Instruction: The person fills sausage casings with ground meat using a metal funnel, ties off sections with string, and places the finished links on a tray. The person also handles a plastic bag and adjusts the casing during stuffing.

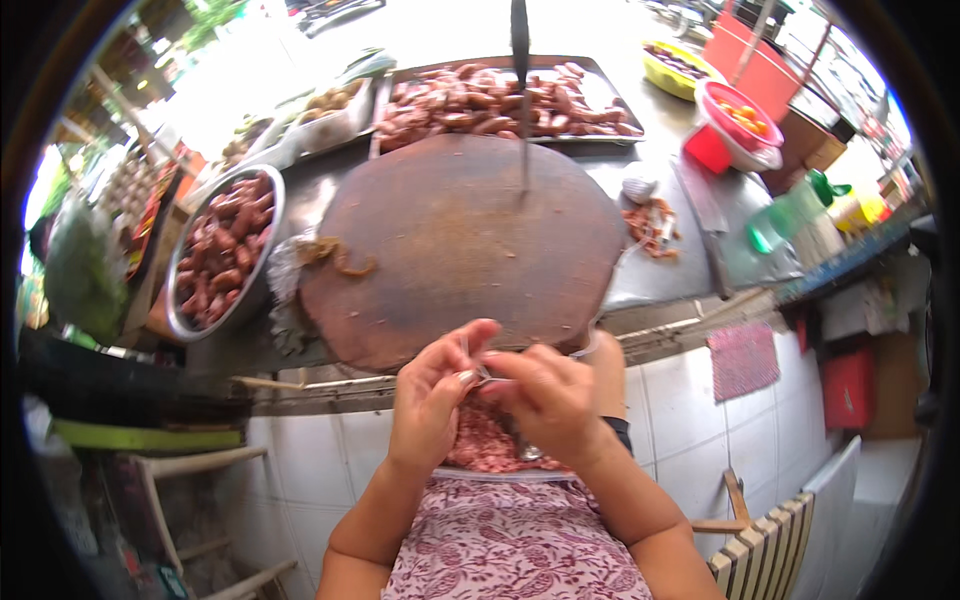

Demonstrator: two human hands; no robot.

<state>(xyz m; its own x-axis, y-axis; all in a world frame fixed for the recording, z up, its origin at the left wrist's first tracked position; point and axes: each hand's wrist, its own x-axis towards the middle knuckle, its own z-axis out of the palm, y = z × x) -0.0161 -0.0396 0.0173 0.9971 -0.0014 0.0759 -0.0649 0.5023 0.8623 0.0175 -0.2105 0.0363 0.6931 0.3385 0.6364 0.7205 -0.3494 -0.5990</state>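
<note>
My left hand and my right hand meet over my lap, fingers closed on a thin white string. Just what lies between the fingertips is partly hidden. More of this string runs past my right hand, up the right side of a round wooden chopping board, towards a white ball of string. Below my hands, a container of minced meat rests on my lap, with a shiny metal piece in it. A dark-handled knife stands upright at the board's far part.
A tray of sausages lies behind the board. At left stands a metal bowl of sausages, beside a crumpled cloth. Reddish scraps, a cleaver-like blade, a green bottle and a pink basin are at right.
</note>
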